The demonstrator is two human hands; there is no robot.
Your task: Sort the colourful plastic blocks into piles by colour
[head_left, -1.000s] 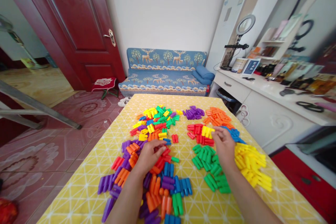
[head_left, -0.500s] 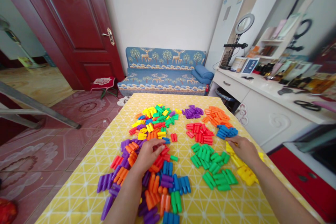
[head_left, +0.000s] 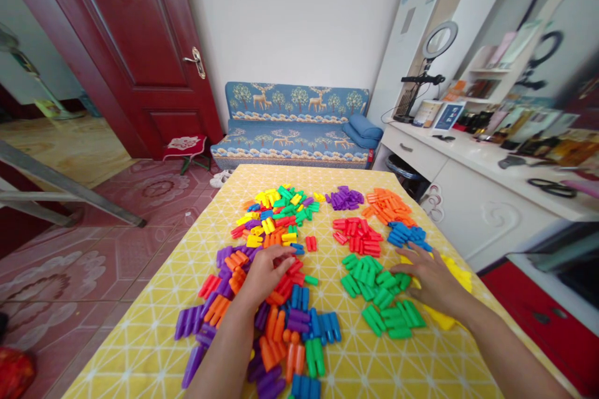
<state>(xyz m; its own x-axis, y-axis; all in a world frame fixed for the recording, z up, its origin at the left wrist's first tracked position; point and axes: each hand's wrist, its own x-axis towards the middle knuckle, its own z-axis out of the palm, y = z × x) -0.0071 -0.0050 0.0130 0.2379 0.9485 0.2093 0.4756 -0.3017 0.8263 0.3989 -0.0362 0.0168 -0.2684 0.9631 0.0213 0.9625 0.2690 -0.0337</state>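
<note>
Mixed pile [head_left: 216,312]: purple, orange, red, blue, green and yellow pieces lie jumbled around and below the left grip; we judge this the share left to separate.
Left grip [head_left: 266,271]: we see it curled low over the pile's middle; whether it is clamped on a piece we cannot tell.
Loose red piece [head_left: 311,243]: it lies alone on the surface [head_left: 355,358], just right of the left grip's fingertips and away from the red group.
Single-colour groups: between the grips and beyond them we find the red group [head_left: 359,237], the purple group [head_left: 345,198], the green group [head_left: 369,274], the orange group [head_left: 388,206] and the blue group [head_left: 406,234]; we take these as the sorted share, well along but unfinished.
Right grip [head_left: 428,277]: fingers and thumb stand apart, with no piece visible between them; green lies just left, blue just beyond.
Yellow group [head_left: 457,271]: it lies under and right of the right grip, largely covered; we cannot tell whether they touch.
Hard to see: our left forearm covers part of the mixed pile, and the bottom edge cuts its nearest pieces.
</note>
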